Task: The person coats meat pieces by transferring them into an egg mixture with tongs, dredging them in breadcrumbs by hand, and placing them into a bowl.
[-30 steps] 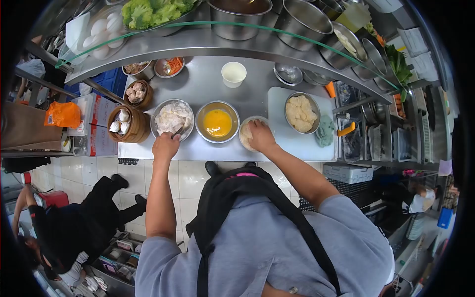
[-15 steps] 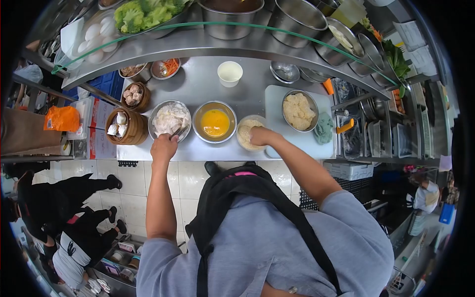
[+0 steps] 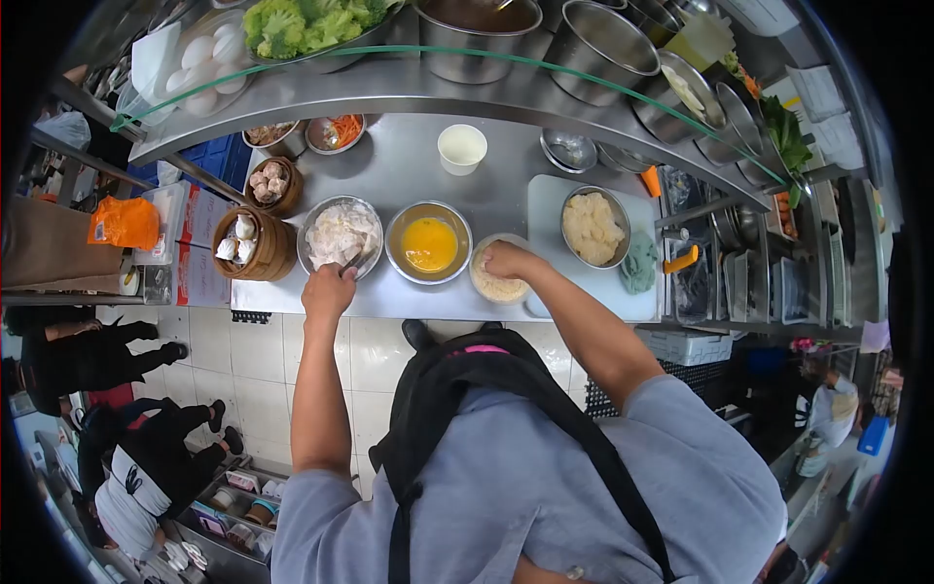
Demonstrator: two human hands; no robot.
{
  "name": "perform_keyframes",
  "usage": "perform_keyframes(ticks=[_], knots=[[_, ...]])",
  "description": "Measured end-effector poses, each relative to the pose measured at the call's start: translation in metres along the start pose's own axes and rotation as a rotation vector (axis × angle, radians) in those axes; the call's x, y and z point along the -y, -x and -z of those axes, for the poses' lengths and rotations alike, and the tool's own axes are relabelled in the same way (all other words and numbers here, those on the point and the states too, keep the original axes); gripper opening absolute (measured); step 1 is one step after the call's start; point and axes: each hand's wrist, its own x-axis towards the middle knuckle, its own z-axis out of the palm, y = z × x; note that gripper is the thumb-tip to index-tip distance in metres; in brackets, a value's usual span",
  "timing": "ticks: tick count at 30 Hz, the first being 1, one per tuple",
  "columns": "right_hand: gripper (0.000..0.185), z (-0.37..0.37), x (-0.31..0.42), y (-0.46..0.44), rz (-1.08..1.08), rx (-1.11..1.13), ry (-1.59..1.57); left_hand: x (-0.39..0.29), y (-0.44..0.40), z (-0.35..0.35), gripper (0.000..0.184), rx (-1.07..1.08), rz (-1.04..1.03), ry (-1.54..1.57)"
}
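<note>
A metal bowl of white, floury pieces (image 3: pixel 341 232) stands left of centre on the steel counter. My left hand (image 3: pixel 330 290) is closed on a metal utensil (image 3: pixel 361 258) that reaches into this bowl. Beside it sits a metal bowl of beaten egg (image 3: pixel 429 244). My right hand (image 3: pixel 510 261) is over a tub of pale crumbs (image 3: pixel 498 283), its fingers bent down at the crumbs; what they hold, if anything, is hidden. Further right, a bowl of pale, crumb-coated pieces (image 3: pixel 593 229) rests on a white cutting board (image 3: pixel 549 207).
Bamboo steamers (image 3: pixel 270 255) stand at the left, a white cup (image 3: pixel 462 148) at the back. A green cloth (image 3: pixel 638 263) lies on the board's right side. A steel shelf (image 3: pixel 389 92) with pots crosses above. Other people (image 3: pixel 146 453) are at the lower left.
My right hand has shifted within the crumb tub, from its left side to its upper part. My left hand stays at the floury bowl. People at the left have moved.
</note>
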Motion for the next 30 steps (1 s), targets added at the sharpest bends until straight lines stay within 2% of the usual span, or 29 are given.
perform_keyframes(ticks=[2,5,8,11,13,16,20,22,23,25,30], knots=[[0.026,-0.004,0.000,-0.006,0.012,-0.035,-0.011,0.000,0.000,0.001,0.035,0.015,0.017,0.012],[0.035,-0.012,-0.005,-0.006,-0.041,-0.022,-0.002,0.000,-0.002,-0.002,0.035,0.035,0.033,0.026],[0.028,-0.011,-0.010,-0.015,-0.004,-0.105,0.065,0.000,-0.005,-0.004,0.035,0.037,0.030,0.046],[0.028,0.002,-0.003,-0.012,0.092,0.005,0.200,0.001,-0.004,-0.003,0.036,0.023,0.024,0.045],[0.026,0.008,0.004,-0.006,0.012,-0.053,-0.039,0.002,-0.006,-0.001,0.036,0.016,0.017,0.035],[0.022,-0.019,-0.004,-0.012,0.015,-0.144,-0.114,0.006,-0.005,-0.009,0.036,0.016,-0.001,0.023],[0.023,-0.012,0.001,-0.002,0.011,-0.110,-0.104,0.001,-0.007,-0.004,0.036,-0.004,0.018,0.053],[0.037,-0.015,0.010,0.024,0.078,-0.246,0.024,0.003,-0.006,-0.005,0.036,-0.009,0.005,0.051],[0.037,-0.019,0.018,0.034,0.076,-0.244,0.025,0.005,-0.005,-0.005,0.035,-0.016,-0.008,0.047],[0.047,-0.029,0.028,0.052,-0.050,-0.477,0.195,0.007,-0.007,-0.005,0.036,0.014,-0.007,0.043],[0.042,-0.028,0.013,0.041,-0.046,-0.524,0.146,0.009,-0.010,0.001,0.037,0.070,-0.005,0.046]])
